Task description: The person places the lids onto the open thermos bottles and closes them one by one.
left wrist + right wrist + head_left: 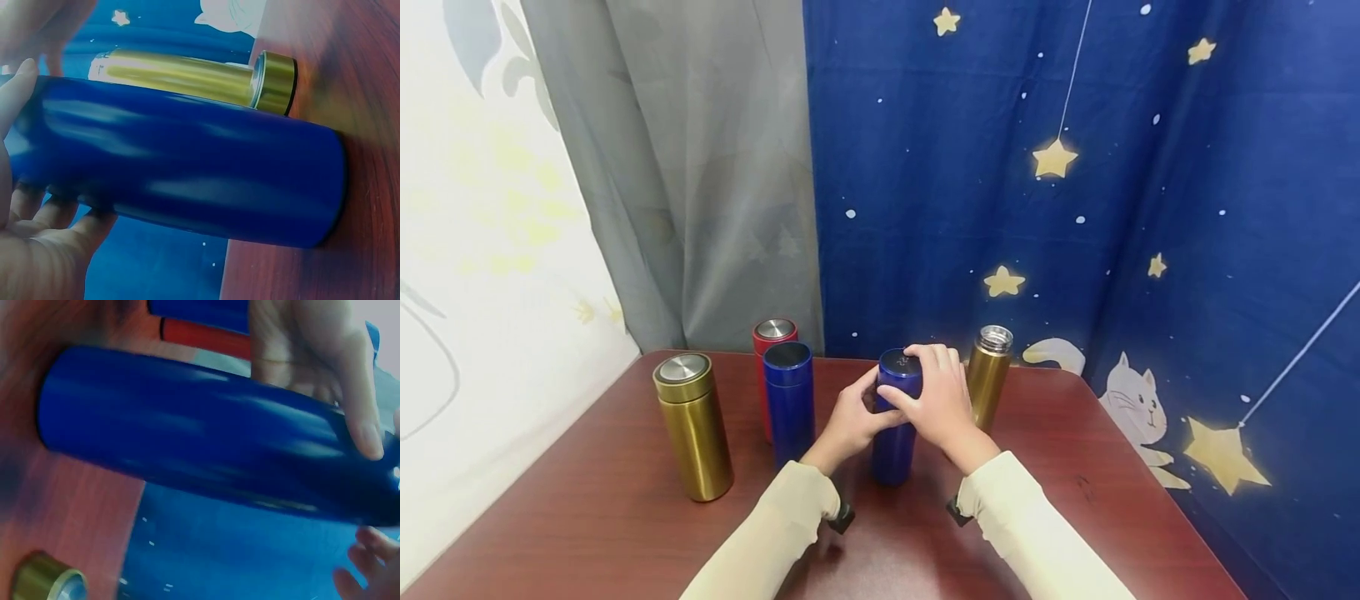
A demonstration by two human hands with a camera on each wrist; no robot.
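In the head view, a blue thermos flask [892,462] with a black-topped lid [901,362] stands upright on the table. My left hand [852,419] grips its upper body, thumb on the near side; the left wrist view shows the fingers [94,228] curled beneath. My right hand [946,400] holds the lid at the top, fingers bent around it. Just behind that hand stands a gold flask [987,379] with a bare steel mouth. A loose gold lid [40,578] lies on the table near it, also visible in the left wrist view.
To the left stand a second blue flask [790,408], a red flask [762,383] partly hidden behind it, and a gold flask [700,442] with its lid on. The brown table [587,533] ends at a grey curtain [730,208] and a starry blue curtain [940,208].
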